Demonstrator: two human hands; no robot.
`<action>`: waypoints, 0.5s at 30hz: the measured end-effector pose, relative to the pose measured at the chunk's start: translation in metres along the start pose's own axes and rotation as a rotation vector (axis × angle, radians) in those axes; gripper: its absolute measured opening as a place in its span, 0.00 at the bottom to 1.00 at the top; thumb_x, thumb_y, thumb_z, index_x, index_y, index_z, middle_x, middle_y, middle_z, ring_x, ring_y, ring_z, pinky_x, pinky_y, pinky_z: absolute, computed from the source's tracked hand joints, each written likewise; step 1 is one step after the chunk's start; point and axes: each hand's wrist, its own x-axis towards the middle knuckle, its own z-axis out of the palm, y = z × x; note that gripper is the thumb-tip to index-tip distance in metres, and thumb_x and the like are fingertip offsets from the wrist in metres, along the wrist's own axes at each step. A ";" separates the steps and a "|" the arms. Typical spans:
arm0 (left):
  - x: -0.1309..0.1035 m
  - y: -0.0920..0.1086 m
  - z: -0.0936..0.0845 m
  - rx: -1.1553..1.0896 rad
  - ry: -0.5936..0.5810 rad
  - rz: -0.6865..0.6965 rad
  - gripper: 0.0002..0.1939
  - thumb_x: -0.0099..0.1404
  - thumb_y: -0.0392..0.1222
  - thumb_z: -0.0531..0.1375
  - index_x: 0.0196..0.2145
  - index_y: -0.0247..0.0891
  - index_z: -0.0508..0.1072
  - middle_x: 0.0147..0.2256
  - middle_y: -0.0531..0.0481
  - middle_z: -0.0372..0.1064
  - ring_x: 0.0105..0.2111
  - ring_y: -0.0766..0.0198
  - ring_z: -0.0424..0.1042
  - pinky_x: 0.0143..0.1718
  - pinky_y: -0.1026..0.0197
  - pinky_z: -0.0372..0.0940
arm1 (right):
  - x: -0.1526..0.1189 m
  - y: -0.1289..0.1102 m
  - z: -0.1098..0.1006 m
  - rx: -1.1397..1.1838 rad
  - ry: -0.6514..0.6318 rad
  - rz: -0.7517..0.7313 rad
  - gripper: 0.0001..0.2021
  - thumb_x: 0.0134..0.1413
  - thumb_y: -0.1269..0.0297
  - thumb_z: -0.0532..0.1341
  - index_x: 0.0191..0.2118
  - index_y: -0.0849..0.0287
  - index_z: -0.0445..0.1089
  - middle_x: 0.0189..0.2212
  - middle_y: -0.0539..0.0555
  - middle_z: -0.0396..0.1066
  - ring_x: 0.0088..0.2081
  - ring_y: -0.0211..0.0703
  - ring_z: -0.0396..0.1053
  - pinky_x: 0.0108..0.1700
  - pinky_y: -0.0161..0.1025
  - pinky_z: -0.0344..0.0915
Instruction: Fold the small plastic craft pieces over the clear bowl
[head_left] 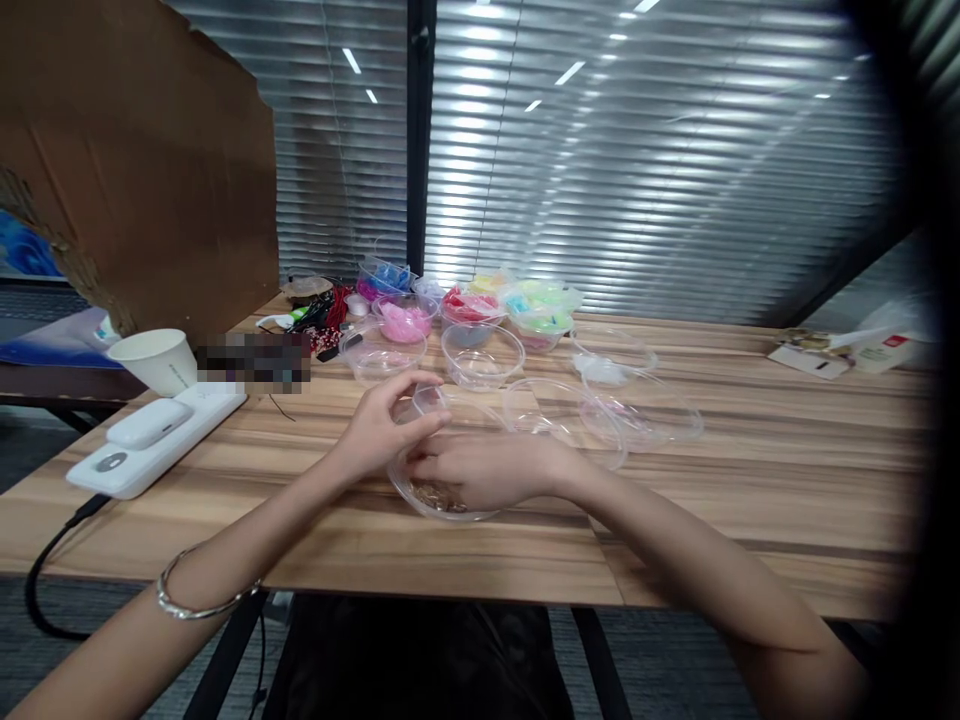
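Observation:
Near the table's front edge sits a round clear plastic bowl (480, 516) with small gold-brown pieces (437, 495) at its bottom. My right hand (495, 470) reaches down into this bowl; its fingertips are among the pieces and partly hidden, so I cannot tell whether they grip any. At the bowl's far left rim, my left hand (386, 425) is curled, thumb and fingers around a small clear plastic cup (429, 400). What the cup holds, if anything, does not show. A silver bangle (199, 610) circles my left forearm.
Several clear bowls, such as the nearest one (482, 358), stand behind my hands, some with pink (405, 322), red or green contents. A white power strip (157, 440), a paper cup (156, 360) and a cardboard sheet (150, 160) are at left. A small box (810, 358) lies far right.

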 end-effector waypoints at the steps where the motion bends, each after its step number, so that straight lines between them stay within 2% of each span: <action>1: 0.000 -0.001 0.000 0.009 -0.004 -0.001 0.20 0.58 0.47 0.66 0.47 0.39 0.70 0.47 0.45 0.70 0.47 0.57 0.70 0.49 0.55 0.66 | -0.001 0.000 -0.003 0.039 -0.009 -0.049 0.18 0.59 0.73 0.54 0.54 0.65 0.68 0.53 0.60 0.69 0.51 0.47 0.67 0.52 0.39 0.62; 4: 0.001 -0.003 -0.001 0.038 -0.019 -0.003 0.20 0.58 0.48 0.66 0.46 0.40 0.71 0.47 0.45 0.70 0.47 0.57 0.70 0.48 0.54 0.66 | -0.004 0.002 -0.008 0.144 -0.085 -0.134 0.20 0.56 0.78 0.54 0.53 0.65 0.69 0.55 0.59 0.68 0.55 0.48 0.64 0.55 0.40 0.59; 7: 0.001 -0.002 -0.003 0.066 -0.028 0.005 0.19 0.58 0.48 0.66 0.46 0.39 0.71 0.46 0.45 0.70 0.46 0.57 0.71 0.49 0.54 0.66 | -0.006 0.009 -0.010 0.272 -0.168 -0.144 0.22 0.53 0.82 0.52 0.52 0.65 0.69 0.54 0.58 0.69 0.54 0.45 0.64 0.55 0.38 0.58; 10: 0.001 0.000 -0.004 0.110 -0.033 0.021 0.20 0.58 0.48 0.66 0.46 0.39 0.71 0.46 0.46 0.70 0.45 0.57 0.71 0.49 0.54 0.66 | -0.008 0.015 -0.011 0.373 -0.240 -0.104 0.21 0.52 0.81 0.51 0.48 0.62 0.71 0.50 0.55 0.71 0.48 0.42 0.68 0.48 0.36 0.61; 15: 0.001 0.002 -0.005 0.197 -0.042 0.063 0.20 0.59 0.48 0.65 0.46 0.39 0.71 0.46 0.46 0.71 0.44 0.58 0.72 0.47 0.54 0.67 | -0.016 0.012 -0.020 0.294 -0.322 0.038 0.16 0.51 0.78 0.52 0.39 0.60 0.74 0.36 0.51 0.75 0.33 0.38 0.67 0.32 0.34 0.57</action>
